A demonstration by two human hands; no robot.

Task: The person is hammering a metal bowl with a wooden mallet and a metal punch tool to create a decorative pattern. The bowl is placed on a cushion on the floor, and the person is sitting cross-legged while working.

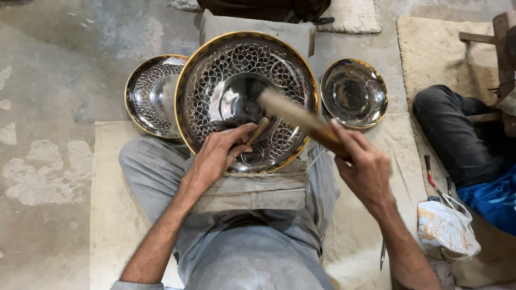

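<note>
Head camera looking down: a seated person is working a large silver bowl (226, 80) with a gold rim and engraved lacework, which is leaning at the centre of the frame against a padded cloth block (252, 190) across the lap. The left hand (215, 156) is pinching a short wooden-handled punch (258, 130) between curled fingers, its tip touching the bowl's inner wall. The right hand (363, 164) is closing firmly around a wooden mallet (293, 114), blurred, angled toward the punch. A second engraved bowl (148, 94) is standing half hidden behind the large one at upper left; a smaller plain bowl (353, 93) is sitting at upper right. Loose tools (430, 174) and a crumpled bag (446, 225) are lying at lower right, beside another person's dark-trousered leg (457, 134).
</note>
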